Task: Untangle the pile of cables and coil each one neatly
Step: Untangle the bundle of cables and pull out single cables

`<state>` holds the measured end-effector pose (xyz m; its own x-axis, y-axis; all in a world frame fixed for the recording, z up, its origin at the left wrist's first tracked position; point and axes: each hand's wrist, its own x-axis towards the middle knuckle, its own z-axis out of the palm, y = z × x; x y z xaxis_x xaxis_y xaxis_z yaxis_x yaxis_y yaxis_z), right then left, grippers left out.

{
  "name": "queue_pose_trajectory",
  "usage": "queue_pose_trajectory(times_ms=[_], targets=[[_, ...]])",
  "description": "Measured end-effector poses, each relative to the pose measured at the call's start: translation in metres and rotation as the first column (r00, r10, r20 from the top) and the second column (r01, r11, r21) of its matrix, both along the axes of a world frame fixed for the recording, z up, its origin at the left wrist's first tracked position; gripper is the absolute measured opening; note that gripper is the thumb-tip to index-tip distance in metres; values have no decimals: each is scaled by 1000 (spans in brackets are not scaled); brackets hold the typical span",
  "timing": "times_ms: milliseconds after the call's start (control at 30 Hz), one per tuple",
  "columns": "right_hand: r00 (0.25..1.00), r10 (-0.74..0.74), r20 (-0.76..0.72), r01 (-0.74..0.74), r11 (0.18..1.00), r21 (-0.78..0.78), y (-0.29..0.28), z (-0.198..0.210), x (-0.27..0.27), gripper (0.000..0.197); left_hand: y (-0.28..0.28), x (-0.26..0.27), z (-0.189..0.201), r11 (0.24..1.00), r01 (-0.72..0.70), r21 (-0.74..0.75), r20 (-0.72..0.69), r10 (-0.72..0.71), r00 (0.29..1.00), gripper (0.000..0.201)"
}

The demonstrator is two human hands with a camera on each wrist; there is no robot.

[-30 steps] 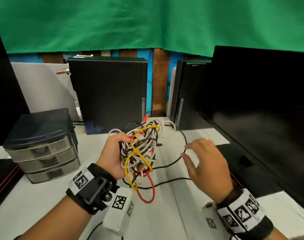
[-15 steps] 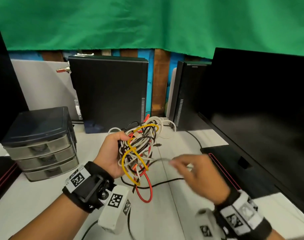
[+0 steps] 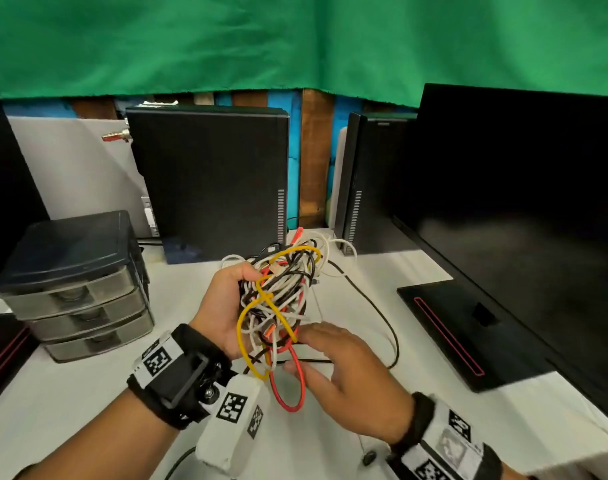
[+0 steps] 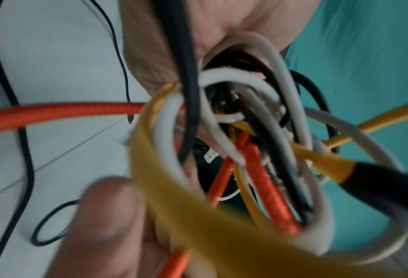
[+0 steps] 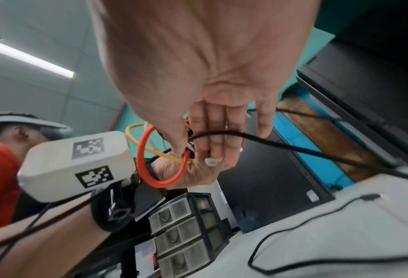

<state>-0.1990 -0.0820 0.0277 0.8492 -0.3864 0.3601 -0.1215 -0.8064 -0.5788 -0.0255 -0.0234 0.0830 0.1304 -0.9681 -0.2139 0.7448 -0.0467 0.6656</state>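
A tangle of white, black, yellow and red cables [image 3: 281, 296] is held up over the white table, gripped by my left hand [image 3: 223, 306] from its left side. A yellow loop [image 3: 242, 327] and a red loop [image 3: 290, 386] hang from its bottom. My right hand [image 3: 330, 358] reaches the tangle's lower right with straight fingers [image 3: 316, 332] touching the strands, thumb beside the red loop. In the right wrist view the red loop [image 5: 141, 156] hangs by the thumb and a black cable [image 5: 269, 143] crosses the fingers. The left wrist view shows the strands [image 4: 222, 131] close up against the palm.
A small drawer unit [image 3: 74, 282] stands at the left. Two black computer cases [image 3: 212, 181] [image 3: 375, 181] stand behind the tangle. A dark monitor [image 3: 524, 209] and its base [image 3: 451, 323] fill the right. A black cable [image 3: 375, 313] trails over the table [image 3: 70, 410].
My right hand has moved left from above the table to the tangle's lower right side. The left hand has kept its grip on the tangle.
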Motion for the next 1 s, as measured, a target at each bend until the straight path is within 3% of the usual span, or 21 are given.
queue_pose_trajectory(times_ms=[100,233,300,367,400,433,467,500,600,667,767,833,900,1000], targets=[[996,16,84,-33,977,212,3,5,-1,24,1,-5,2,999,35,26,-12,-35,999,50],[997,7,81,-28,967,254,-5,19,-10,21,3,1,5,999,-52,-2,-25,52,998,48],[954,-288,82,261,933,247,-43,21,-21,17,4,9,7,993,-118,-5,-37,117,992,44],[756,-650,82,629,755,185,-86,22,-37,21,5,17,9,987,-162,-3,-46,162,986,39],[666,-743,69,738,670,85,-97,23,-45,14,5,18,10,986,-168,-2,-53,168,984,37],[625,-778,55,780,625,-21,-101,24,-49,16,6,19,10,986,-166,0,-57,166,985,36],[660,-749,60,750,651,-118,-98,23,-49,30,5,20,10,987,-158,-1,-59,158,986,37],[748,-658,83,662,732,-159,-91,21,-46,38,3,20,9,989,-149,-1,-58,149,987,38],[938,-321,133,340,926,-167,-49,24,-27,40,1,15,7,992,-123,1,-42,123,992,39],[978,-186,92,201,958,-202,-25,21,-14,48,1,9,8,996,-91,-1,-42,91,995,36],[993,-116,35,121,972,-204,0,14,-7,56,0,3,4,999,-32,-2,-38,32,999,50],[993,-120,-5,120,991,-65,5,9,-7,64,0,2,2,1000,-25,-11,-60,25,998,51],[991,-130,33,117,957,264,8,11,-4,65,0,3,1,999,-27,-23,-85,25,996,45],[958,-246,147,76,713,697,12,20,2,30,-1,-1,0,999,-12,-44,-104,7,995,49]])
